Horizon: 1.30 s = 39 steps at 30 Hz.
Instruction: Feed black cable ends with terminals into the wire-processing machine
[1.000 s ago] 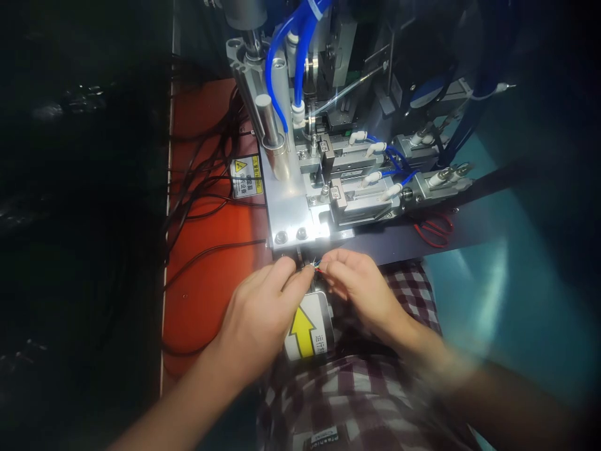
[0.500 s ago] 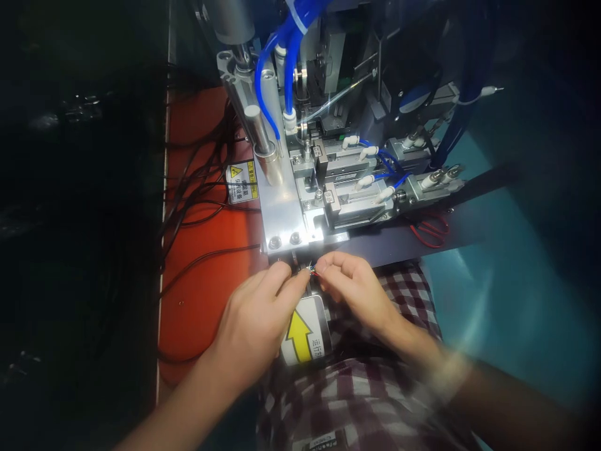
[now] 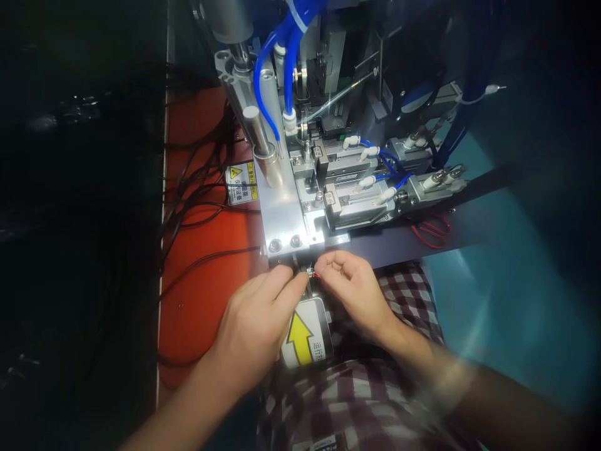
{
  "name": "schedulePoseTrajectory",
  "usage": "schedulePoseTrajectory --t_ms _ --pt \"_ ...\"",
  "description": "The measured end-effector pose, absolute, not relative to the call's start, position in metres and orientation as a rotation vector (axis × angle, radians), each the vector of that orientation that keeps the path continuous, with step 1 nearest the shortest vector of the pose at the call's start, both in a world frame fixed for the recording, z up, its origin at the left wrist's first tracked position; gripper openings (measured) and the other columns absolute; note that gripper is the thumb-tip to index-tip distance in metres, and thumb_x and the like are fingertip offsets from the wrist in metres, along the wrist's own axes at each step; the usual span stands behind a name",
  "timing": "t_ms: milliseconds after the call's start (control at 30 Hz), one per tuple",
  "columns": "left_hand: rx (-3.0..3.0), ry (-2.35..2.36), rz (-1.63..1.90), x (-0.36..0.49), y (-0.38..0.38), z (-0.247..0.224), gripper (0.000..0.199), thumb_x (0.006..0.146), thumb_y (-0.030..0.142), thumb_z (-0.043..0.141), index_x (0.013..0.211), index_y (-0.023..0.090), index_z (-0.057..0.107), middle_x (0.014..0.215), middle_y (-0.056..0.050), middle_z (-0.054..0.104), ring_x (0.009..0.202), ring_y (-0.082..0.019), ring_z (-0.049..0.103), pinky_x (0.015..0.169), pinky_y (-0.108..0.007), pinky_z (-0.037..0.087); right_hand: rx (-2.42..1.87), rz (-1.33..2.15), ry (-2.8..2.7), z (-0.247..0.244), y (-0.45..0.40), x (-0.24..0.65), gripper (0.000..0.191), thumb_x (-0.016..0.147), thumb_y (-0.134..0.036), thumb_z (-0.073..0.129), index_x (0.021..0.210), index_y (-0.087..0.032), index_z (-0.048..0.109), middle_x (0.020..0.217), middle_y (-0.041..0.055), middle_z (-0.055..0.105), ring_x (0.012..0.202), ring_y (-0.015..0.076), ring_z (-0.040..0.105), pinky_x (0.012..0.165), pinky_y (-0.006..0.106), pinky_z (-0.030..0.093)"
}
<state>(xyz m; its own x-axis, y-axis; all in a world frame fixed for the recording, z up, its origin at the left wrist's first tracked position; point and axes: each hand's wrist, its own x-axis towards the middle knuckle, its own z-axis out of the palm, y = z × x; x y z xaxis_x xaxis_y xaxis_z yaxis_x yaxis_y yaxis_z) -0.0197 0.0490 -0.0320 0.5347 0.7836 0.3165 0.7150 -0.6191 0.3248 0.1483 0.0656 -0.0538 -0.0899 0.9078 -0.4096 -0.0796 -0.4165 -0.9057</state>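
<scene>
Between my two hands, thin coloured wires (image 3: 315,273), red, bluish and white, show at the front end of the machine. My right hand (image 3: 357,293) pinches these wires between thumb and fingers. On the other side of them, my left hand (image 3: 258,322) has its thumb and fingers closed at the wires' pale ends; what lies in that pinch is hidden. Both hands are just in front of the bright metal plate (image 3: 285,222). Below the fingertips is a white label with a yellow arrow (image 3: 300,338).
Behind my hands stands the machine, with metal slide blocks (image 3: 359,203), a steel post (image 3: 257,128) and blue air hoses (image 3: 293,56). Black cables (image 3: 197,181) cross the orange surface (image 3: 211,300) at left. A red wire loop (image 3: 429,233) hangs at right. Checkered cloth (image 3: 366,401) covers my lap.
Both hands keep nearly the same place and pinch. A little more of the wires shows between the fingertips.
</scene>
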Motion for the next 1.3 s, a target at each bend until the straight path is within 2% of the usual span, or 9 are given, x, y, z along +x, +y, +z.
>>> schedulePoseTrajectory --t_ms 167,333,533,667,800,967,1133,1300 --pt "2.62 1.29 0.668 -0.02 0.049 -0.034 0.027 0.087 0.003 0.046 0.105 0.006 0.065 0.083 -0.011 0.065 0.072 -0.018 0.062 0.06 -0.027 0.051 -1.361 1.42 -1.117 -0.061 0.061 0.146 0.009 0.08 -0.022 0.059 0.073 -0.018 0.056 0.064 -0.0034 0.052 0.053 0.0092 0.044 0.052 0.024 0.037" --pt "2.615 1.297 0.643 -0.02 0.049 -0.034 0.027 0.087 0.003 0.045 0.105 0.006 0.065 0.083 -0.011 0.065 0.071 -0.018 0.061 0.06 -0.027 0.052 -1.331 1.424 -1.167 -0.064 0.058 0.149 0.012 0.084 -0.026 0.058 0.075 -0.019 0.056 0.065 -0.0034 0.051 0.053 0.0094 0.042 0.052 0.024 0.036" --pt "2.625 1.302 0.653 -0.017 0.05 -0.031 0.025 0.088 0.003 0.045 0.103 0.005 0.065 0.08 -0.011 0.064 0.068 -0.017 0.06 0.058 -0.026 0.051 -1.408 1.458 -1.109 -0.06 0.058 0.146 0.01 0.08 -0.025 0.059 0.073 -0.019 0.055 0.066 -0.0024 0.053 0.055 0.0105 0.043 0.052 0.025 0.036" --pt "2.653 1.319 0.632 -0.018 0.048 -0.032 0.025 0.087 0.002 0.046 0.103 0.005 0.065 0.081 -0.011 0.065 0.068 -0.017 0.06 0.058 -0.027 0.051 -1.467 1.675 -0.842 -0.05 0.064 0.144 0.011 0.076 -0.023 0.059 0.068 -0.018 0.053 0.06 -0.005 0.047 0.052 0.0086 0.04 0.051 0.023 0.035" --pt "2.651 1.308 0.628 -0.019 0.048 -0.032 0.024 0.087 0.002 0.046 0.102 0.004 0.065 0.08 -0.012 0.064 0.067 -0.017 0.06 0.057 -0.027 0.051 -1.401 1.952 -0.733 -0.044 0.071 0.15 0.029 0.079 -0.031 0.059 0.056 -0.017 0.048 0.049 -0.0081 0.039 0.044 0.0054 0.028 0.048 0.023 0.029" --pt "2.647 1.297 0.65 -0.017 0.051 -0.03 0.026 0.088 0.003 0.043 0.102 0.005 0.065 0.079 -0.011 0.064 0.066 -0.017 0.06 0.055 -0.027 0.051 -1.404 1.827 -0.698 -0.048 0.069 0.146 0.027 0.075 -0.037 0.066 0.064 -0.016 0.056 0.054 -0.0067 0.044 0.05 0.0073 0.035 0.048 0.023 0.027" --pt "2.64 1.297 0.668 -0.016 0.049 -0.03 0.025 0.087 0.002 0.044 0.103 0.004 0.064 0.083 -0.013 0.065 0.069 -0.019 0.061 0.058 -0.028 0.053 -1.468 1.627 -0.726 -0.052 0.066 0.136 0.014 0.07 -0.028 0.069 0.067 -0.016 0.062 0.056 -0.0052 0.052 0.052 0.009 0.042 0.051 0.024 0.034" --pt "2.578 1.25 0.61 -0.022 0.048 -0.032 0.029 0.084 0.0 0.044 0.107 0.004 0.062 0.091 -0.014 0.065 0.077 -0.02 0.062 0.064 -0.029 0.055 -1.452 1.477 -0.91 -0.053 0.064 0.138 0.013 0.073 -0.029 0.065 0.067 -0.019 0.06 0.06 -0.0022 0.057 0.056 0.0122 0.049 0.053 0.026 0.041"
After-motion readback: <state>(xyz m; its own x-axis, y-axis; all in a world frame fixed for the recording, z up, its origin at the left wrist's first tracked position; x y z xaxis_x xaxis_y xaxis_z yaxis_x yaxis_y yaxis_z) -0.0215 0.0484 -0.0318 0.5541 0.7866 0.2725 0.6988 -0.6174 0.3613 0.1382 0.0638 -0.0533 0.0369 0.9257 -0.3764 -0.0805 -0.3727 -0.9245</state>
